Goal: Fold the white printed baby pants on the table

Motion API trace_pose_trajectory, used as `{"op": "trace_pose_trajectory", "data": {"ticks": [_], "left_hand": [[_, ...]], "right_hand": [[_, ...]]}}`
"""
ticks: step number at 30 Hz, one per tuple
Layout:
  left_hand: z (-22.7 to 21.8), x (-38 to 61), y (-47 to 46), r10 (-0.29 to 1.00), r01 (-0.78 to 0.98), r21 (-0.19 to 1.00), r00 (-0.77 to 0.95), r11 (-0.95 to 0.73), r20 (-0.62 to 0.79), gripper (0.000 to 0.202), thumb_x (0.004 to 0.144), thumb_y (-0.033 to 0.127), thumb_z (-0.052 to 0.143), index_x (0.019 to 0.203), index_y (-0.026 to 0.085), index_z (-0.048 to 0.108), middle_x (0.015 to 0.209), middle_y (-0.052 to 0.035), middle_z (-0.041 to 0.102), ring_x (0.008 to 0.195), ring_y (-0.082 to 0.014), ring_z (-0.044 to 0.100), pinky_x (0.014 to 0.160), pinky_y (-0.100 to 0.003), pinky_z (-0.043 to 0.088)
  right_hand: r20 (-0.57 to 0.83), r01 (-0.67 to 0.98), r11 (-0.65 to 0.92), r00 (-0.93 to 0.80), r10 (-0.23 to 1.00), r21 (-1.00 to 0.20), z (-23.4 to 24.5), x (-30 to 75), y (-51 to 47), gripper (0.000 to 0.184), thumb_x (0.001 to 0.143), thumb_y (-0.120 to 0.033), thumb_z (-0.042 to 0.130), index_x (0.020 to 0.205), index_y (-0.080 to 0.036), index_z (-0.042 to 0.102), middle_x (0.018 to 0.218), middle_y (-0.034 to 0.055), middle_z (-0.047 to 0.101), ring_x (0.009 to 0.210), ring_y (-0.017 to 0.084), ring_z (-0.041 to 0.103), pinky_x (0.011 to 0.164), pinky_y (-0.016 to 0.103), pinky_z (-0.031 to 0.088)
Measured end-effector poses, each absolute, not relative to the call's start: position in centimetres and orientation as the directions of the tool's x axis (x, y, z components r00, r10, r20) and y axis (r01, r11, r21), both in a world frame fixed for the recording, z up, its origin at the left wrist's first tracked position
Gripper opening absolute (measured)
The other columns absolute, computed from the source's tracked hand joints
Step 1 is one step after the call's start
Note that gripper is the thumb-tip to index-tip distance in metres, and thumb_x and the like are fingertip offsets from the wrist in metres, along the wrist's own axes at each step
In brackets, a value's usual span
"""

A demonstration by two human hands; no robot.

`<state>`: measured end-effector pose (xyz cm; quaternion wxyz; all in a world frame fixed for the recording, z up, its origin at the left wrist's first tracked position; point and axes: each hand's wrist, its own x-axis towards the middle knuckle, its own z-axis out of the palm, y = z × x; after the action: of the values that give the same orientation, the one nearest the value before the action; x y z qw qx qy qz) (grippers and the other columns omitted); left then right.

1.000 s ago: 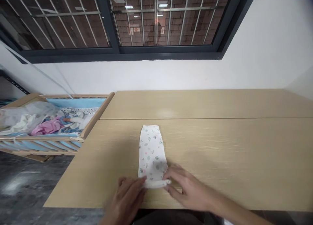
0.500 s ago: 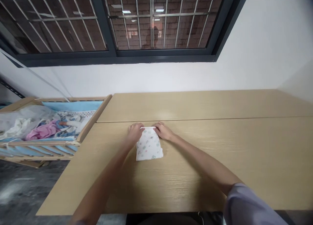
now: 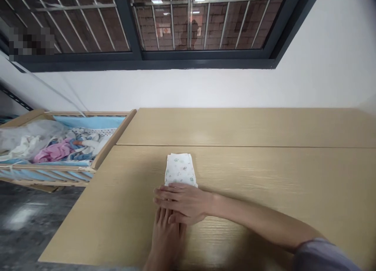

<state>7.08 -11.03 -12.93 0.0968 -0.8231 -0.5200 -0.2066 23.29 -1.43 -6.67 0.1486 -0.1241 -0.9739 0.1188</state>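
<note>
A small white folded cloth (image 3: 180, 170) with a tiny scattered print lies flat on the wooden table, its narrower end away from me. My right hand (image 3: 188, 202) is stretched sideways across the cloth's near edge, fingers extended and pointing left, covering that edge. Beneath and nearer to me, my left hand (image 3: 166, 226) points forward with its fingers straight; their tips are hidden under the right hand. Both hands are flat and open, and neither grips the cloth. Whether the left fingertips touch the cloth cannot be seen.
The pale wooden table (image 3: 264, 177) has a seam across its back part. To the left stands a wooden crib (image 3: 114, 139) with blue lining, holding a pink cloth (image 3: 54, 150) and other fabrics. Behind are a white wall and a barred window (image 3: 202, 59).
Both hands have let go of the cloth's far corners and come toward me to its near edge. My right hand now crosses over the left. The view has shifted slightly.
</note>
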Motion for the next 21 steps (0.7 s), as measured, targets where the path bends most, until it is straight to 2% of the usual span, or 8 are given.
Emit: {"op": "trace_pose_trajectory", "data": {"ticks": [3,8,13,17,21], "left_hand": [[-13.7,7.1,-10.8,0.817,0.905,0.012,0.378,-0.425,0.436,0.033,0.094,0.023,0.05,0.123,0.015,0.063,0.121,-0.0152,0.068,0.114,-0.0319,0.063,0.098,-0.048,0.049],[-13.9,6.8,-10.4,0.824,0.919,-0.011,0.357,-0.393,0.44,0.041,0.099,0.029,0.047,0.134,0.01,0.055,0.143,-0.0178,0.056,0.131,-0.0298,0.054,0.101,-0.043,0.048],[-14.2,6.8,-10.2,0.82,0.923,-0.03,0.356,-0.384,0.447,0.042,0.1,0.03,0.045,0.136,0.01,0.054,0.144,-0.0194,0.054,0.133,-0.0298,0.052,0.101,-0.043,0.049],[-14.0,6.9,-10.1,0.826,0.92,-0.017,0.359,-0.391,0.436,0.039,0.1,0.03,0.046,0.132,0.011,0.057,0.145,-0.0193,0.054,0.134,-0.0297,0.052,0.099,-0.043,0.051],[-13.4,6.4,-9.8,0.827,0.907,0.011,0.379,-0.422,0.416,0.037,0.098,0.029,0.049,0.128,0.011,0.06,0.141,-0.0193,0.057,0.13,-0.0305,0.056,0.099,-0.044,0.052]], "right_hand": [[0.242,0.196,0.933,-0.931,0.273,-0.301,-9.6,22.3,-0.5,0.062,0.104,-0.038,0.045,0.155,-0.007,0.029,0.16,0.017,0.033,0.15,0.022,0.028,0.122,0.038,0.026],[0.129,0.423,0.845,-0.866,0.484,-0.328,-12.7,22.5,4.4,0.062,0.106,-0.047,0.031,0.157,-0.011,0.028,0.162,0.0132,0.028,0.152,0.025,0.022,0.124,0.045,0.021],[0.108,0.608,0.754,-0.756,0.645,-0.25,-13.0,23.1,10.3,0.064,0.107,-0.05,0.023,0.159,-0.013,0.021,0.166,0.0107,0.018,0.154,0.025,0.013,0.126,0.047,0.012],[0.149,0.65,0.725,-0.712,0.686,-0.229,-13.5,23.1,12.3,0.064,0.106,-0.05,0.025,0.16,-0.015,0.02,0.166,0.0112,0.018,0.154,0.026,0.013,0.126,0.048,0.012],[0.148,0.631,0.718,-0.712,0.686,-0.295,-11.8,23.6,11.2,0.066,0.106,-0.052,0.022,0.16,-0.014,0.015,0.166,0.0137,0.015,0.155,0.026,0.011,0.126,0.049,0.012]]}}
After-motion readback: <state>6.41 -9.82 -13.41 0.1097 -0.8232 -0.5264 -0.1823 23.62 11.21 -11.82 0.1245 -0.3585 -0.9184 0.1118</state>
